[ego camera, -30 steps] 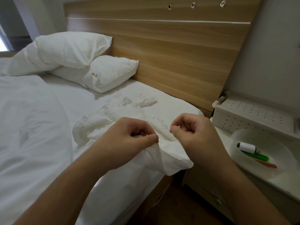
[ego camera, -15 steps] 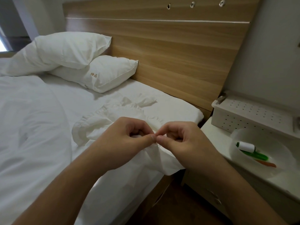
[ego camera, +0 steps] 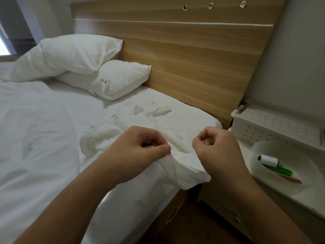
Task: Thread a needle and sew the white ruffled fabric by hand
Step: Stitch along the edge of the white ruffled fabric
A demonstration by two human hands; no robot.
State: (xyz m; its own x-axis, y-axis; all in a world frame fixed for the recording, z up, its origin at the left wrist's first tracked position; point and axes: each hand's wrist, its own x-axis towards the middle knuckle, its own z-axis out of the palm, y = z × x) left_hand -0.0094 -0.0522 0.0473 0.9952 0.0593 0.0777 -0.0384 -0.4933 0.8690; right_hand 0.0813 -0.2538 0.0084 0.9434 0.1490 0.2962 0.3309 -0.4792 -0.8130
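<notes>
Two hands over the bed point(ego camera: 44, 138) edge. Left hand point(ego camera: 140, 148) has its grip clamped on a fold of the white ruffled fabric point(ego camera: 175, 155), which lies on the bed near the headboard point(ego camera: 193, 59). Right hand point(ego camera: 216, 147), just beside the fabric, pinches a needle point(ego camera: 200, 131) (thin, tip poking up; thread too fine to see). Bowl point(ego camera: 299, 189) beyond the bed edge holds a white spool point(ego camera: 269, 160).
</notes>
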